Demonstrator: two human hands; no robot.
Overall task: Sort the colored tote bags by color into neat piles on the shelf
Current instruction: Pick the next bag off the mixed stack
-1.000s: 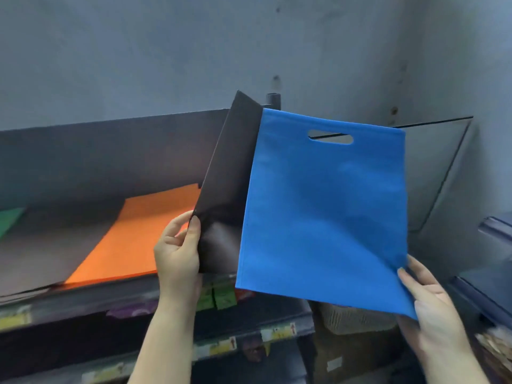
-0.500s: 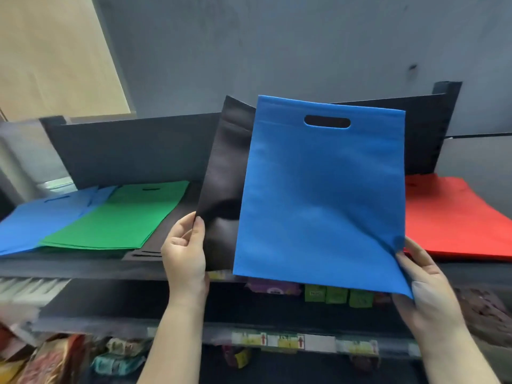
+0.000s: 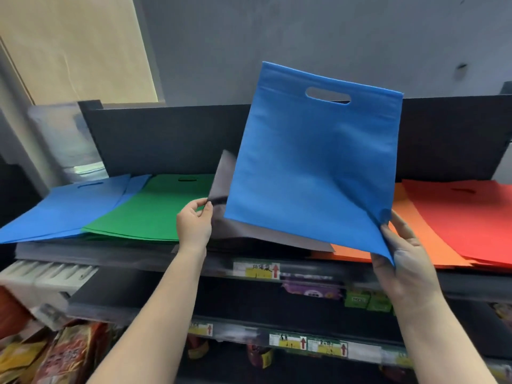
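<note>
1. Right hand (image 3: 406, 261): thumb and fingers pinching the lower right corner of a flat blue non-woven tote bag (image 3: 313, 162) with a die-cut handle, held upright above the shelf.
2. Left hand (image 3: 194, 223): fingertips clamped on the edge of a dark grey fabric tote bag (image 3: 221, 189), blurred, tilted low behind the blue one.
3. On the black metal shelf (image 3: 166, 139): piles of blue totes (image 3: 63, 209), green totes (image 3: 155, 206), orange totes (image 3: 421, 236) and red totes (image 3: 465, 217), left to right.
4. Below: yellow price labels (image 3: 256, 270) on shelf edges, packaged snacks (image 3: 66, 356). Behind: grey wall (image 3: 304, 37).
</note>
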